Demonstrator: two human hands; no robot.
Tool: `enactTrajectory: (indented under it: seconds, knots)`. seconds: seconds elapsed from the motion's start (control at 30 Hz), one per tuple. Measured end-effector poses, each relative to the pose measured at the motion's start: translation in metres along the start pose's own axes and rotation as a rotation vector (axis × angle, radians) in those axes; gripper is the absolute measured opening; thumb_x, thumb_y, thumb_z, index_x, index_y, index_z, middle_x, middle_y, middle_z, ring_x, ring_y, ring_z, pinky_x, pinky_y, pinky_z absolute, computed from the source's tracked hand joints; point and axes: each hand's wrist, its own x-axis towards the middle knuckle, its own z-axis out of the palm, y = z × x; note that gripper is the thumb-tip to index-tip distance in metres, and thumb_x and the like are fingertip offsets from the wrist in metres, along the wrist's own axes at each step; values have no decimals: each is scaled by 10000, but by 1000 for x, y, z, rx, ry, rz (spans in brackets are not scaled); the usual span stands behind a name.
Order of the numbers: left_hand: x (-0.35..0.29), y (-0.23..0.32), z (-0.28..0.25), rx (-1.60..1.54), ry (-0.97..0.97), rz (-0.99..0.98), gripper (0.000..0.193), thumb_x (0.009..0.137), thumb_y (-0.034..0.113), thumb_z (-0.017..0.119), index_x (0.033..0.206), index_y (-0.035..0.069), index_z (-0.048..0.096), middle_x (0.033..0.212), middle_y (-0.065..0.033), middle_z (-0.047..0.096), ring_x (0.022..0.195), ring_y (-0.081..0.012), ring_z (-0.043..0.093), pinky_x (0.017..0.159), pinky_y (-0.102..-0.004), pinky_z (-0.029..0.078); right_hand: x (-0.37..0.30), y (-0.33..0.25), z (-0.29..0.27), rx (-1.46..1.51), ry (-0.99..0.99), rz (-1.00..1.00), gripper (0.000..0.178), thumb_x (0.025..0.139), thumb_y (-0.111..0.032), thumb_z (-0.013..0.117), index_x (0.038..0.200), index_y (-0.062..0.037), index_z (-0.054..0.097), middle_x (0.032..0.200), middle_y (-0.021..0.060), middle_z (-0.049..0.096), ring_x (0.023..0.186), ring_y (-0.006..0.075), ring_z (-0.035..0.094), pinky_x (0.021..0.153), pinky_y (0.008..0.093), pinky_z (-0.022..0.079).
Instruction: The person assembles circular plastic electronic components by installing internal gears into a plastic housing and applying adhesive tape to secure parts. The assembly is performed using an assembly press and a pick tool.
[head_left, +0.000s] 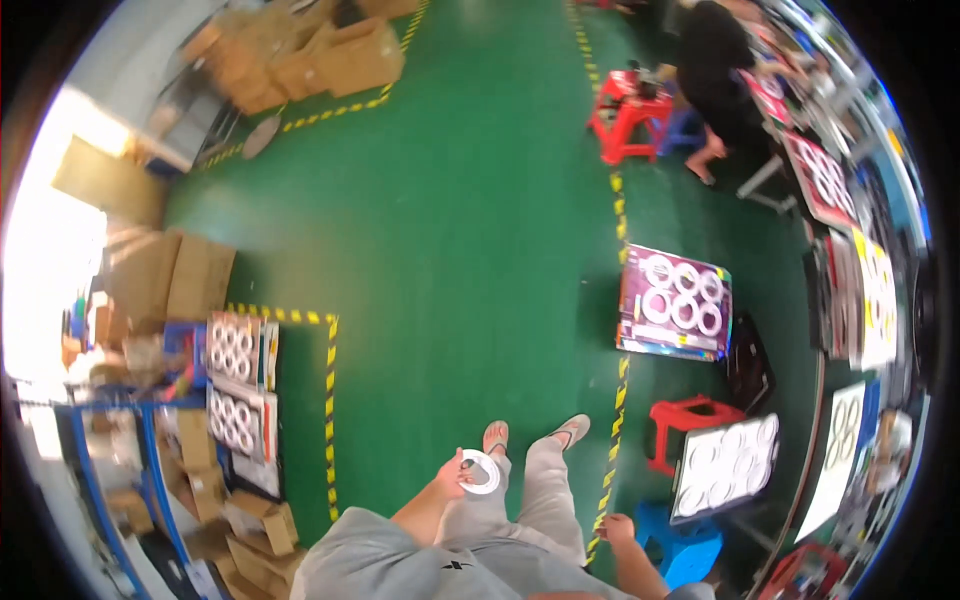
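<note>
A flat white ring with a wide round hole is in my left hand, held in front of my legs. The fingers grip its left side, and some of them show through the hole. My right hand hangs out to the right with its fingers curled in, and no object shows in it. It is nearest to a blue stool. Beside that stool stands a slanted board bearing several white rings.
A stack of trays with white rings stands on the right by the taped line. Red stools and workbenches line that side, where a person in dark clothes works. On the left are ring trays, a blue rack and cardboard boxes.
</note>
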Motion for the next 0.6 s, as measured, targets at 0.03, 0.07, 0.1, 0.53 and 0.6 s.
enactTrajectory:
  seconds: [0.03,0.07,0.1,0.53,0.6]
  knots:
    - [-9,11,10,-1,31,52,489,977,578,565,803,134,455,585,29,294,462,-114,274,477,-289,356,6,-2,-13,-429,13,-127,193,877,-177,674,965,-7,699,829,137,715,677,254,714,596,398,600]
    - [-21,17,15,-7,61,97,482,990,567,551,799,135,452,578,30,295,455,-112,274,465,-287,351,10,-4,-16,-194,53,-24,242,905,-178,592,891,47,679,705,124,680,607,221,718,536,355,589]
    - [-31,28,30,-61,-26,86,460,1014,535,526,796,137,449,573,36,292,448,-110,268,444,-282,335,17,-3,-26,-61,47,-2,224,902,-167,591,891,39,679,717,108,676,601,220,711,537,343,584]
    - [-63,111,143,-321,-218,199,492,978,596,552,890,112,551,603,26,347,495,-110,329,505,-284,393,-12,-59,-77,354,-95,34,204,929,-178,613,963,23,629,793,110,656,650,242,664,604,349,597]
    - [-48,128,128,-413,-312,271,496,1005,584,495,955,93,549,642,-9,422,488,-140,391,505,-313,428,-17,-95,-83,-587,-121,-277,157,839,-227,683,868,-73,696,765,94,681,699,234,685,644,375,585]
